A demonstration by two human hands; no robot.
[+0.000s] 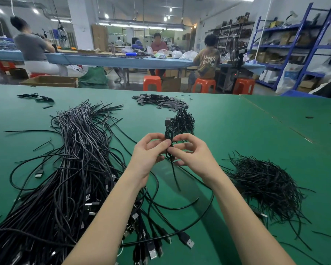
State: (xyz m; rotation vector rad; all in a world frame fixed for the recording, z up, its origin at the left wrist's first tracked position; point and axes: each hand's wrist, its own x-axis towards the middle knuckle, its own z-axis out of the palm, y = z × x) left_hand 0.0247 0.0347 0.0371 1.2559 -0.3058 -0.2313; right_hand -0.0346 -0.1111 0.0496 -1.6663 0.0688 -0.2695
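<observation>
Above green table [237, 131]: left hand [147, 152], right hand [193, 154], tight grip around coiled cable [168, 135].

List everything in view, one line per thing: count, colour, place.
coiled cable: one, black, between both hands
loose cables: many, black, table's left side
thin ties: many, black, heap right of hands
bundled cables: several, black, just beyond hands
flat pieces: many, dark grey, far middle of table
table: one, green, under everything
stools: several, orange, beyond table
shelving: blue, back right
left hand: pinches coiled cable
right hand: pinches coiled cable
</observation>
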